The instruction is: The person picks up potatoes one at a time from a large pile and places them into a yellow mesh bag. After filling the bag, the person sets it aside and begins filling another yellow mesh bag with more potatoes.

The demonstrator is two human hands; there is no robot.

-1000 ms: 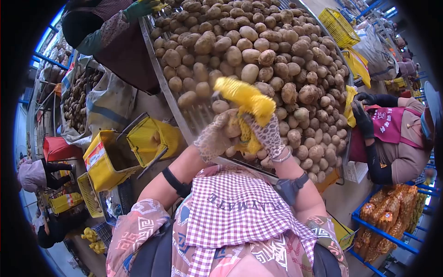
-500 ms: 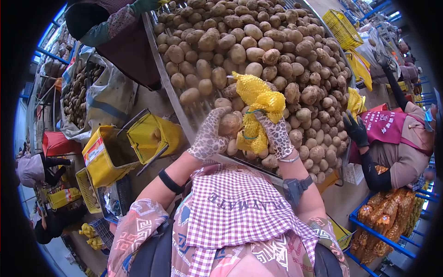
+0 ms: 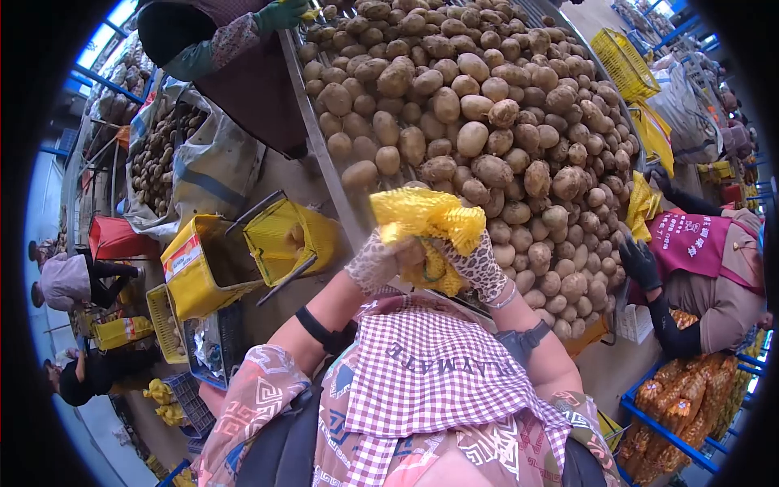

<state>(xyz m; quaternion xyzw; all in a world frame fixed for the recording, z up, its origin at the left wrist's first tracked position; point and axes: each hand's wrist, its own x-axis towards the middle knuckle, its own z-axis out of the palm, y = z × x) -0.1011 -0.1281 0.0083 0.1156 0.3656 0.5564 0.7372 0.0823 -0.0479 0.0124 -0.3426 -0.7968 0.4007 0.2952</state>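
A yellow mesh bag (image 3: 430,217) is bunched up between my gloved hands, over the near edge of the potato table. My right hand (image 3: 480,272), in a leopard-print glove, is closed on the bag's right side. My left hand (image 3: 375,264), in the same kind of glove and slightly blurred, curls around a potato (image 3: 411,254) at the mouth of the bag; its fingertips are partly covered by mesh. Beyond the bag, many loose potatoes (image 3: 487,166) lie heaped on the table.
A metal rim (image 3: 320,146) borders the sorting table. To the left are a yellow basket (image 3: 292,243), a yellow crate (image 3: 195,268) and a large sack of potatoes (image 3: 203,154). A co-worker in a maroon apron (image 3: 690,243) stands right; another person's green glove (image 3: 280,15) is upper left.
Both hands have drawn the mesh bag back toward my body, off the heap. My left hand has lifted a potato from the table to the bag. The whole view has shifted slightly.
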